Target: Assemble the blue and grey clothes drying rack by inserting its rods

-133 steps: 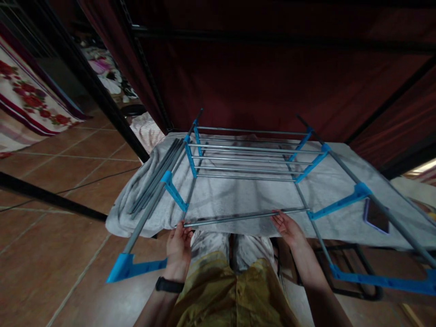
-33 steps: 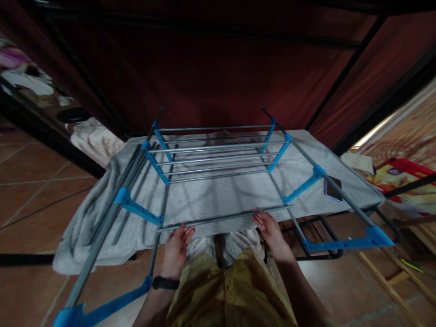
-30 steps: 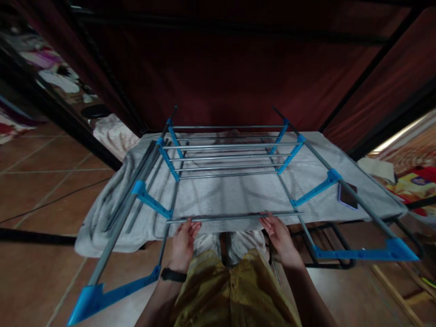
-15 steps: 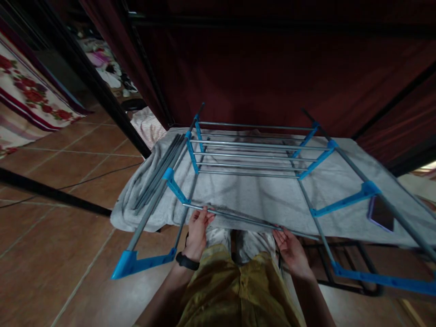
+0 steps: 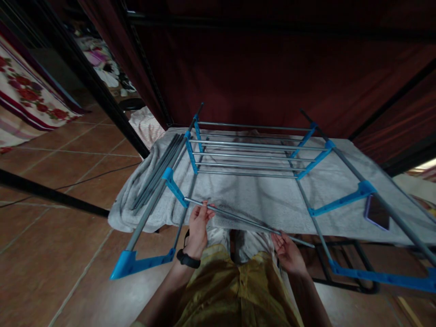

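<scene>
Two hands meet one thin grey metal rod in the head view, at the near edge of a grey-tubed drying rack with bright blue plastic brackets. Your left hand, a black wristband on its wrist, pinches the rod close to its left end, thumb and fingers closed on the metal. Your right hand lies palm up beneath the rod farther along, the bar crossing its fingertips; whether those fingers close around it cannot be told. The rod runs slantwise, its left end just beside a blue bracket, its right end jutting past your right hand and hanging nearer to you. The rack lies on a pale grey cloth spread over a low surface. A bundle of loose dark grey rods lies on the cloth along the rack's left side, and a phone in a purple case rests on the cloth at the right. A dark red curtain hangs behind; terracotta floor tiles lie to the left.
</scene>
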Available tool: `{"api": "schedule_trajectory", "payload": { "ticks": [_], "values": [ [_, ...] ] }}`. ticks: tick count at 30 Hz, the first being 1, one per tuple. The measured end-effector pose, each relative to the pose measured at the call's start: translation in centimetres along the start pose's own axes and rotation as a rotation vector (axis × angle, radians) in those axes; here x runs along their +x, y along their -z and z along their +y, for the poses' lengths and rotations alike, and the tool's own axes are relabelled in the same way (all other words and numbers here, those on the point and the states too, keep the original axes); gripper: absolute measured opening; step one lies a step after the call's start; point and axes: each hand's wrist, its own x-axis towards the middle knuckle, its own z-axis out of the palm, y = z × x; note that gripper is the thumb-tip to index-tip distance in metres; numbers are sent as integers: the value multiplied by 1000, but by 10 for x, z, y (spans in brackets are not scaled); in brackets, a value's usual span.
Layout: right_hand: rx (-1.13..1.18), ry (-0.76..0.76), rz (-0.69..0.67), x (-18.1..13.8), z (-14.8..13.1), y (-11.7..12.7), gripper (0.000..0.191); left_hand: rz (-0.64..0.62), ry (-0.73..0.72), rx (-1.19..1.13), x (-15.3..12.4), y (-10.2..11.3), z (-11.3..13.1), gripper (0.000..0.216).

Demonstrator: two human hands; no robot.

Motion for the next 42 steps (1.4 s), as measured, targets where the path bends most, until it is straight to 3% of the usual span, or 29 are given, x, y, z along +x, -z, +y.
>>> {"api": "schedule_trajectory", "payload": {
  "ticks": [13, 31, 42],
  "values": [
    [40, -10, 37, 5, 5, 5, 14, -19, -87, 93, 3, 0, -6, 40],
    [51, -44, 9, -2, 8, 2, 8, -197, 26, 86, -13, -22, -9, 40],
    [65, 30, 9, -3, 2, 13, 12, -155, -8, 129, 1, -20, -7, 38]
  ]
}}
